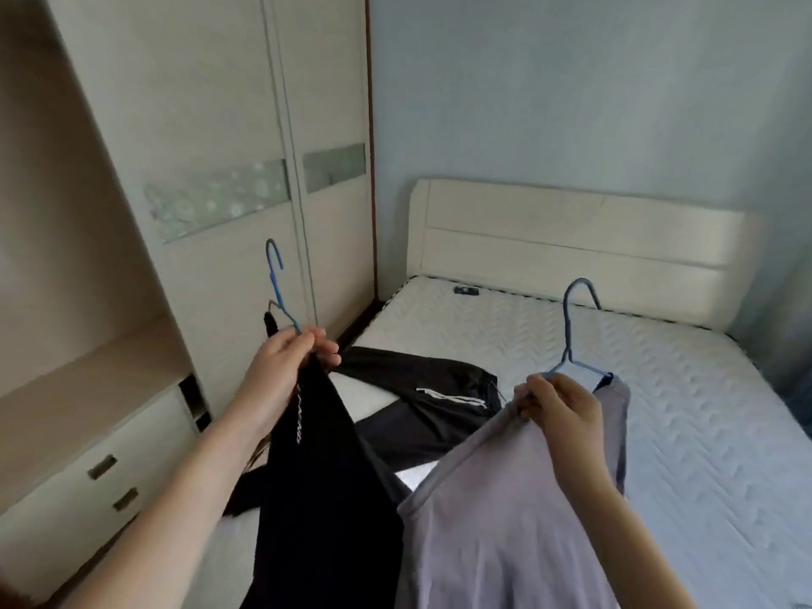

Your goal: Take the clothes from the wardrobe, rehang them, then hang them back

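Observation:
My left hand (pixel 288 367) grips a black garment (pixel 320 498) with white lettering at its top, together with a blue wire hanger (pixel 276 283) whose hook points up. My right hand (pixel 560 415) holds a grey-lilac garment (pixel 496 520) at its shoulder, on a blue-grey hanger (pixel 571 327) with its hook upright. Both garments hang down over the bed's near edge. A third black garment with white stripes (pixel 430 402) lies flat on the mattress (pixel 637 410) between my hands.
The wardrobe (pixel 197 125) stands at the left, its open compartment (pixel 52 257) at far left, with drawers (pixel 105 481) below. A cream headboard (pixel 571 248) backs the bed. A small dark object (pixel 466 291) lies near the headboard.

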Motion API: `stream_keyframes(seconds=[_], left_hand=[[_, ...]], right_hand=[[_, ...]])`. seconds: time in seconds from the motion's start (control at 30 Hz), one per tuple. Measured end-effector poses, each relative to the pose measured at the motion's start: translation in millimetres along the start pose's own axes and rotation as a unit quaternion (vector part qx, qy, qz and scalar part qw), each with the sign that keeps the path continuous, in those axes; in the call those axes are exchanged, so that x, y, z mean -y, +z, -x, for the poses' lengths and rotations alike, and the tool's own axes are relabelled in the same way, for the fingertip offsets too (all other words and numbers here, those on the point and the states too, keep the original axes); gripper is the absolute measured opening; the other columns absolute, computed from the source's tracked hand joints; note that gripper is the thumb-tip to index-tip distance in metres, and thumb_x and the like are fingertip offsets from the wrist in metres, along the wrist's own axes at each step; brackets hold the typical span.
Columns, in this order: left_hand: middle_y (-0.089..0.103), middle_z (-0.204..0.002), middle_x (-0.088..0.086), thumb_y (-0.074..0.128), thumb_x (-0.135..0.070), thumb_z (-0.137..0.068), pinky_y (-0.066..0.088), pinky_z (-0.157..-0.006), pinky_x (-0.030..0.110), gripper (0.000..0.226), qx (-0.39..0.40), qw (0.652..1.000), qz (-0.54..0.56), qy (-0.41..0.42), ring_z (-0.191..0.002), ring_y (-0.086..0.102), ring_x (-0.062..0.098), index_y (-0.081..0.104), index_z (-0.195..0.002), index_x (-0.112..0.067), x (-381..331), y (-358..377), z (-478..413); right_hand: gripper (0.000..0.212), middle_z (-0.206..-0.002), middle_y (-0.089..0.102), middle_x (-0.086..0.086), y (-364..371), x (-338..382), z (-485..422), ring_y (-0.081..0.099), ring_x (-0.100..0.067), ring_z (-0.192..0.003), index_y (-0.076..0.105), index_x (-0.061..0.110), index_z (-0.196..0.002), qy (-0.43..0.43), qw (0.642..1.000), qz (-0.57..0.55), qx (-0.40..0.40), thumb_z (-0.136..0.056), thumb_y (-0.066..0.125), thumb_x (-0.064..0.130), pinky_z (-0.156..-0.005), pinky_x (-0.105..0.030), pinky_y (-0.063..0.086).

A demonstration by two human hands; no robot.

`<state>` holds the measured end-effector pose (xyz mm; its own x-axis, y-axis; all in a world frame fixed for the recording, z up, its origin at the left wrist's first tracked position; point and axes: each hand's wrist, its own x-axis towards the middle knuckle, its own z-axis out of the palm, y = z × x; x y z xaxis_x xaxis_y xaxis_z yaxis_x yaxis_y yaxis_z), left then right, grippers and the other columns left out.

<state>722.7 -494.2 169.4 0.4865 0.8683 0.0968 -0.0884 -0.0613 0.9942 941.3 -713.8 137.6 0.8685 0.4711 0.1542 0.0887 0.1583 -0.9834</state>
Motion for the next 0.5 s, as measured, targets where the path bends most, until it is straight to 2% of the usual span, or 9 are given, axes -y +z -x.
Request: stream_keyframes(seconds=[0.07, 0.13, 0.23, 0.37, 0.5], left_hand=[[0.065, -0.059, 0.002, 0.036, -0.005, -0.1, 0.045, -0.085, 0.044, 0.026, -0.008, 0.999, -0.018, 0.042, -0.064, 0.062, 0.019, 0.06, -0.089, -0.005, -28, -18, 11], [0.057, -0.051, 0.0, 0.035, -0.002, -0.097, 0.044, -0.094, 0.047, 0.029, -0.015, 0.996, -0.049, 0.066, -0.058, 0.057, 0.016, 0.059, -0.082, -0.004, -47, -42, 28], [0.048, -0.043, -0.001, 0.035, -0.002, -0.098, 0.048, -0.088, 0.039, 0.029, -0.048, 0.994, -0.066, 0.072, -0.043, 0.049, 0.01, 0.058, -0.081, -0.004, -63, -88, 63], [0.035, -0.044, -0.005, 0.041, -0.02, -0.088, 0.047, -0.079, 0.03, 0.022, -0.115, 0.988, -0.074, 0.076, -0.04, 0.035, 0.013, 0.054, -0.079, -0.005, -62, -159, 120], [0.027, -0.047, -0.002, 0.035, -0.009, -0.101, 0.048, -0.076, 0.028, 0.028, -0.209, 0.972, -0.091, 0.049, -0.044, 0.028, 0.017, 0.054, -0.08, -0.004, -43, -242, 185]], right_hand=[[0.022, -0.07, 0.071, -0.006, 20, 28, 3, 0.065, -0.019, -0.072, 0.066, 0.002, -0.075, -0.014, 0.998, -0.021, 0.052, -0.092, 0.058, 0.012, -0.069, -0.029, 0.051], [0.023, -0.07, 0.07, -0.005, 41, 50, 13, 0.064, -0.018, -0.072, 0.068, 0.005, -0.074, -0.026, 0.993, -0.033, 0.114, -0.092, 0.059, 0.014, -0.072, -0.029, 0.051], [0.022, -0.066, 0.063, -0.005, 79, 69, 40, 0.056, -0.017, -0.067, 0.067, -0.002, -0.081, -0.036, 0.978, -0.045, 0.199, -0.094, 0.056, 0.012, -0.062, -0.02, 0.049], [0.025, -0.065, 0.05, -0.012, 140, 71, 90, 0.043, -0.023, -0.065, 0.058, -0.011, -0.083, -0.045, 0.955, -0.049, 0.289, -0.096, 0.051, 0.009, -0.061, -0.029, 0.037], [0.024, -0.057, 0.041, -0.007, 214, 58, 156, 0.036, -0.014, -0.052, 0.057, -0.003, -0.078, -0.022, 0.93, -0.067, 0.362, -0.098, 0.045, 0.004, -0.049, -0.019, 0.032]])
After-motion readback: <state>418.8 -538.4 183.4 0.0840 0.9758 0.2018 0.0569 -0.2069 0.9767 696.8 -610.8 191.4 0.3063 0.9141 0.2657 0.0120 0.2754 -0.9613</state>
